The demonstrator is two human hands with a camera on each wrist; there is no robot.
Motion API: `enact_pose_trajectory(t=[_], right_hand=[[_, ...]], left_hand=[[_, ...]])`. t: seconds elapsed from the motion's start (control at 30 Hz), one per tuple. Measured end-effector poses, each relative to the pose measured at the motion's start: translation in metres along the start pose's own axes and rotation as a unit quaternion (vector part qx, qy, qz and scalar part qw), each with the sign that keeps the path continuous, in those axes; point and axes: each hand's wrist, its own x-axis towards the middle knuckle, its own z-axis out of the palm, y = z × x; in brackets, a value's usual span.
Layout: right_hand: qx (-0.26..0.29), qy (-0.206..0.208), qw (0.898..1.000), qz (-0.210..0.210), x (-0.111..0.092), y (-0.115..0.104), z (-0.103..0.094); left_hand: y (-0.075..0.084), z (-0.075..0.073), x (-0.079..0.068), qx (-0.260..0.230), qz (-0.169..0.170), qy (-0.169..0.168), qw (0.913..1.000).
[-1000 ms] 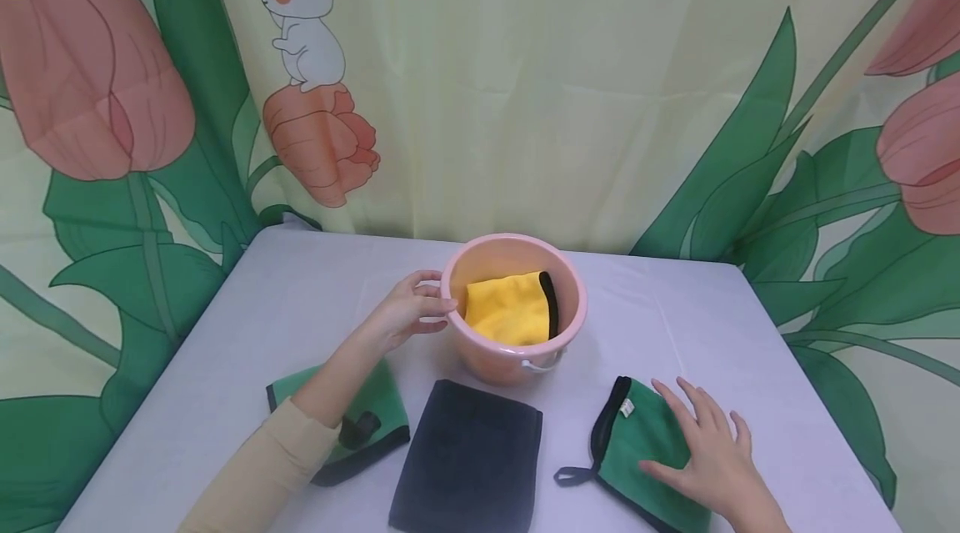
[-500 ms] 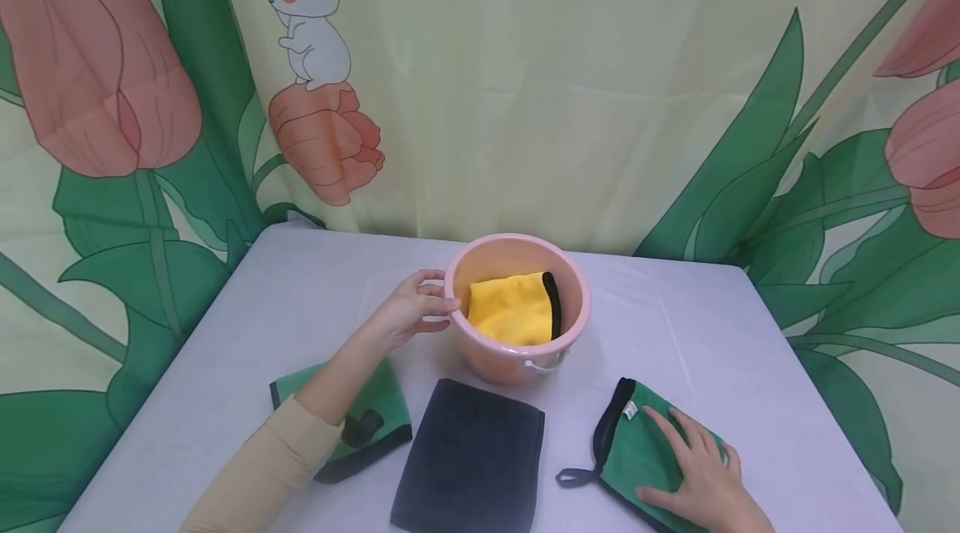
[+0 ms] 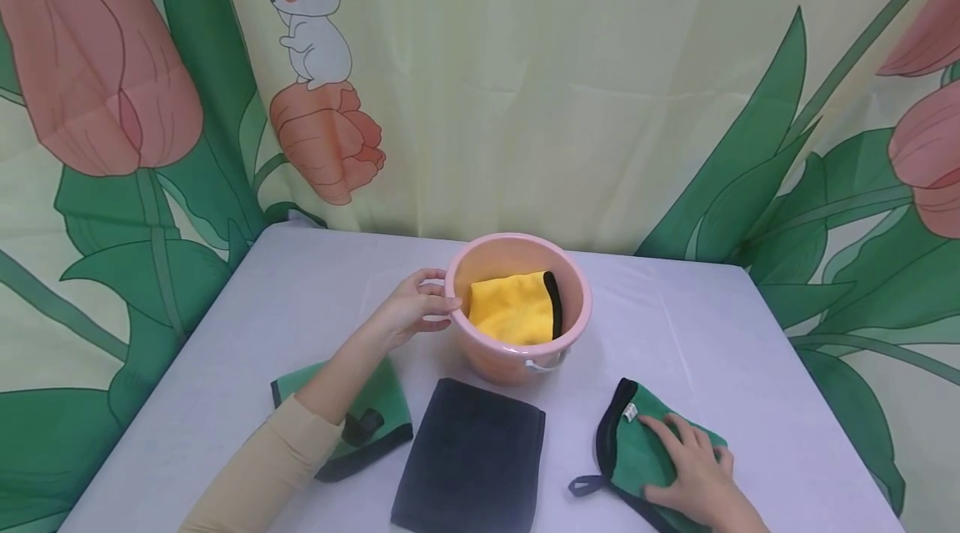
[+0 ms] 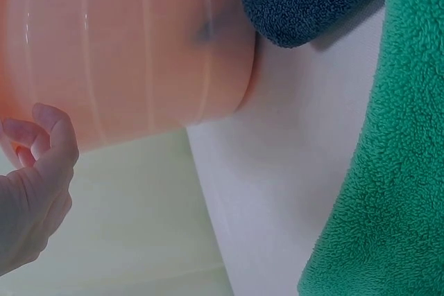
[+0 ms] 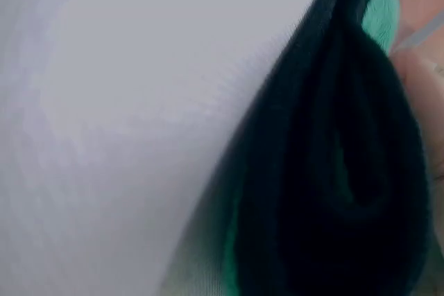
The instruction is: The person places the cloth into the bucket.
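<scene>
My left hand (image 3: 420,308) holds the left rim of a pink bucket (image 3: 495,362), its fingers bent at the edge. In the left wrist view those fingers (image 4: 59,136) lie against the bucket's ribbed side. A folded yellow towel (image 3: 510,308) with a black border sits inside the bucket. At the right, my right hand (image 3: 697,470) grips a folded green towel (image 3: 637,450) with thumb and fingers spread across its top, bunching it. This towel has a black edge, a white tag and a hanging loop. The right wrist view shows its dark folded edges (image 5: 354,227) close up.
A folded dark grey towel (image 3: 472,458) lies in front of the bucket on the white-covered table (image 3: 637,333). Another green towel (image 3: 375,408) lies at the left, partly under my left forearm. Behind the table hangs a curtain (image 3: 510,99) printed with tulips and a rabbit.
My right hand has come down and left onto the green towel, and its fingers have drawn in. The towel has bunched and its loop has shifted right. The left hand stays at the rim.
</scene>
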Motion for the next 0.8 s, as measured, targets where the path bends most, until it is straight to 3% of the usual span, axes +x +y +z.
enact_pose_trajectory(t=[0.43,0.8], right_hand=[[-0.025,0.066,0.996,-0.046,0.0049,-0.0021,0.0014],[-0.072,0.104,0.991,-0.033,0.0094,-0.0066,0.0023]], left_hand=[[-0.0003,0.0004,0.0009,-0.003,0.000,0.000,1.0000],[0.0016,0.0003,-0.0036,-0.014,0.004,-0.013,0.9998]])
